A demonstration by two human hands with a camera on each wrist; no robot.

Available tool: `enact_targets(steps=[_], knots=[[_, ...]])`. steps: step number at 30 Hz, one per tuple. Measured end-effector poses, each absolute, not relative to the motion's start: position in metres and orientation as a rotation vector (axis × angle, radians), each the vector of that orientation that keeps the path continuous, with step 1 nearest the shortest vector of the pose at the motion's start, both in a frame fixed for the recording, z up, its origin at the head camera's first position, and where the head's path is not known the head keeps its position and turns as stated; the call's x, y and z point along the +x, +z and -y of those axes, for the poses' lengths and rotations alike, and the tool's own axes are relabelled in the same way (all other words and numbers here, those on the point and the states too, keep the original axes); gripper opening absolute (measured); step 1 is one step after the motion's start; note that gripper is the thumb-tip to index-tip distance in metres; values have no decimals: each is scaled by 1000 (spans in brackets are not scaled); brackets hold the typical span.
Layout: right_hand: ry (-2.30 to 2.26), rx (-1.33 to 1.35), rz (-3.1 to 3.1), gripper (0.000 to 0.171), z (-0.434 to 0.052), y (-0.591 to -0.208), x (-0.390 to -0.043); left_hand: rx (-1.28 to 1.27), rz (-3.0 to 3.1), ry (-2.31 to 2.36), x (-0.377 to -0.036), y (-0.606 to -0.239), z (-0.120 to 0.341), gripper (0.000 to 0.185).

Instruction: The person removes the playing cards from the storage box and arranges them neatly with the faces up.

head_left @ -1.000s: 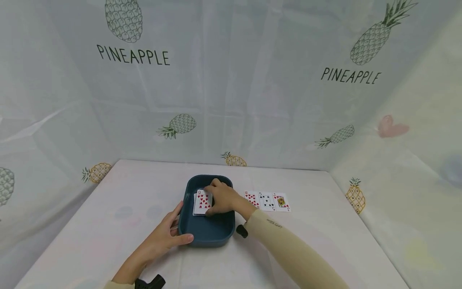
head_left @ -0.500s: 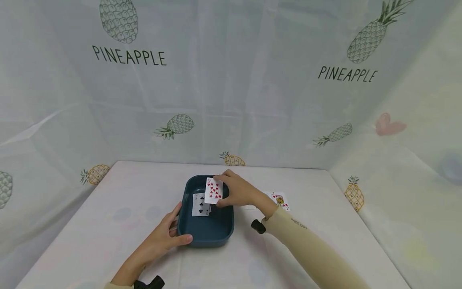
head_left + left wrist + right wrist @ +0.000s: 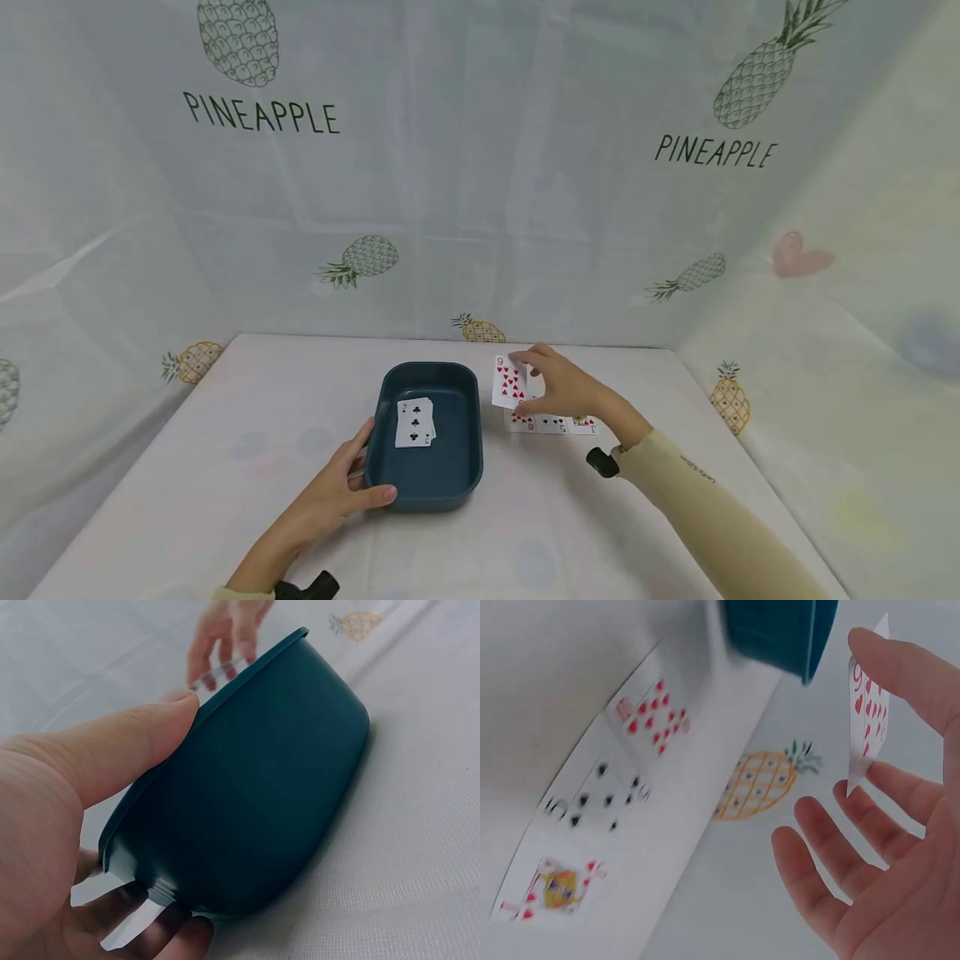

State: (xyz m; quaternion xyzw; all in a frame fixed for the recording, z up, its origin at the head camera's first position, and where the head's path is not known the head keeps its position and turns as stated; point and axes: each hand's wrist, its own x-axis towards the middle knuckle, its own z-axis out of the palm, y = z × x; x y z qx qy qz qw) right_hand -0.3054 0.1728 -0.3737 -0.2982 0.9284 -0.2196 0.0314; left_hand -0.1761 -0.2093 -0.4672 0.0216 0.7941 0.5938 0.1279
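A dark teal plastic bin (image 3: 459, 467) stands on the table with a few playing cards in it, a three of clubs (image 3: 414, 423) on top. My left hand (image 3: 330, 498) grips the bin's left side, its thumb on the rim and the other fingers at the outer wall, as the left wrist view (image 3: 232, 787) shows from close by. Right of the bin, my right hand (image 3: 562, 387) pinches a nine of hearts (image 3: 506, 382) by its edges, raised above the table. In the right wrist view this card (image 3: 868, 712) stands between thumb and fingertips.
Below my right hand lies a face-up row: ten of hearts (image 3: 654, 720), five of spades (image 3: 600, 796) and jack of hearts (image 3: 553, 891). The hand partly covers it in the head view. A pineapple-print cloth (image 3: 480, 208) hangs behind the white-covered table (image 3: 285, 400).
My right hand has lifted the nine of hearts from the stack in the bin and carried it right, past the rim. That uncovered the three of clubs. My left hand keeps its grip.
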Motion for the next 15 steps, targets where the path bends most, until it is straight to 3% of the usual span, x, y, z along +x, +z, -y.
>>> enact_targets(steps=[15], knots=[[-640, -779, -2884, 88, -280, -402, -304, 87, -2286, 1769, -176, -469, 211, 115]])
